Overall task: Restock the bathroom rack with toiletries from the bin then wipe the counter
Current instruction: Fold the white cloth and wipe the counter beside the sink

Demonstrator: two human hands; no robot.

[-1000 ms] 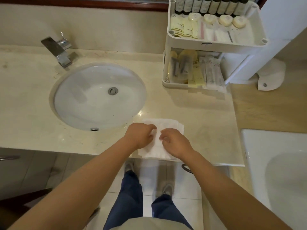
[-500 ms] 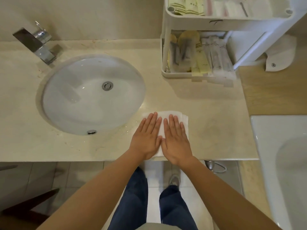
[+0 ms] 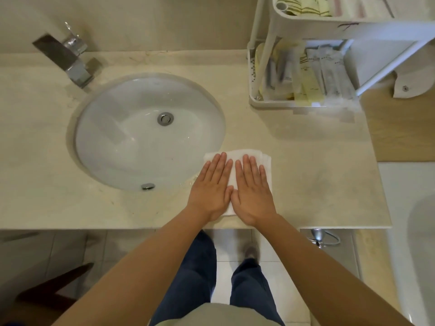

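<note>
- The left hand (image 3: pixel 210 187) lay flat, fingers straight, pressing the folded white cloth (image 3: pixel 244 154).
- The right hand (image 3: pixel 253 191) pressed it likewise on the counter (image 3: pixel 306 175).

Just one head-worn wide-angle cam here, looking almost straight down onto the beige stone counter (image 3: pixel 306 172) from close up. The wearer's blue-trousered legs (image 3: pixel 188 278) show at the bottom.

I see a white cloth (image 3: pixel 244 156), a beige, faintly veined counter (image 3: pixel 310 175), a white sink (image 3: pixel 131 140), chrome tap (image 3: pixel 70 62), white rack (image 3: pixel 277 105), pale-yellow packets (image 3: pixel 304 91).
</note>
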